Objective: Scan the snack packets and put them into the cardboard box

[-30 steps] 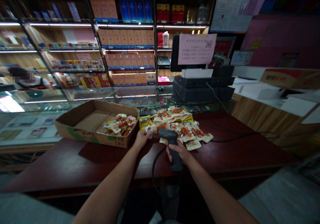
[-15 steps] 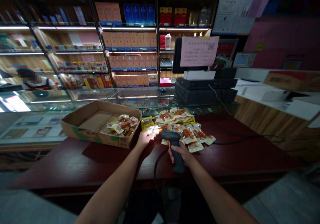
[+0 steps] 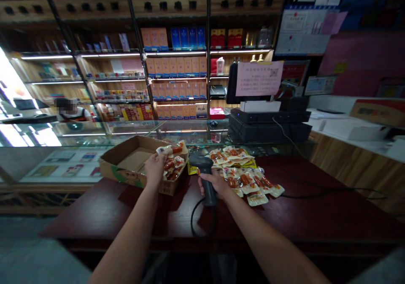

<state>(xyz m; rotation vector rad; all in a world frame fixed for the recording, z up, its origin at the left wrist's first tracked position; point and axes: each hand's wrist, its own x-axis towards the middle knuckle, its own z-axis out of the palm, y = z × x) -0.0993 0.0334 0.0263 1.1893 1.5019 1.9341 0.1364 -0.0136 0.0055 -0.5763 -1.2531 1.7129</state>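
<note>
My left hand (image 3: 155,167) is closed on a small snack packet (image 3: 165,150), held over the near right corner of an open cardboard box (image 3: 126,172). Several red and white snack packets (image 3: 173,166) lie inside that corner. My right hand (image 3: 214,182) grips the handle of a black barcode scanner (image 3: 204,175), its head upright and pointing away from me, its cable (image 3: 196,216) looping down over the counter. A loose pile of snack packets (image 3: 245,172) lies on the dark red counter (image 3: 284,216) just right of the scanner.
A glass display case (image 3: 104,130) runs behind the counter, with a black cash register and monitor (image 3: 268,115) on it. Shelves of boxed goods (image 3: 177,73) fill the back wall. Another person (image 3: 71,111) sits at the far left. A black cable (image 3: 332,191) crosses the counter at right.
My left hand has carried the packet from in front of the scanner leftward over the box. The scanner light on the packet is gone. The view has shifted left and up.
</note>
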